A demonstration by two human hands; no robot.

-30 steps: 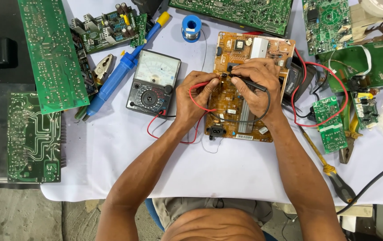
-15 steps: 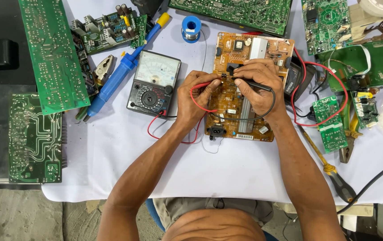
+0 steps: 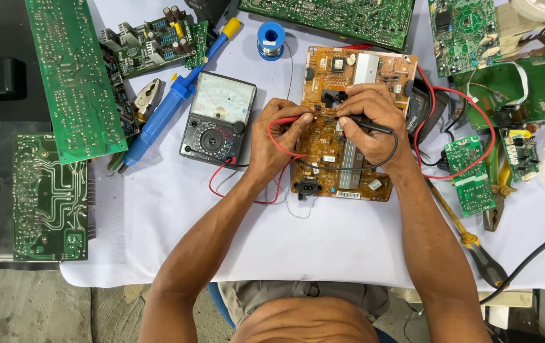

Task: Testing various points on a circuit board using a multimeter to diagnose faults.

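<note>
Fingers of both hands press probes onto orange board.

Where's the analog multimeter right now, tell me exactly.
In the head view the analog multimeter lies on the white table cover, left of the left hand and the orange circuit board, with the blue desoldering pump along its left side.

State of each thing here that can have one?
Left hand: holding red probe to orange board.
Right hand: holding black probe to the board.
Orange board: flat, parts up.
Multimeter: face up, leads plugged in.
Solder spool: on end.
Screwdriver: lying flat, untouched.
</note>
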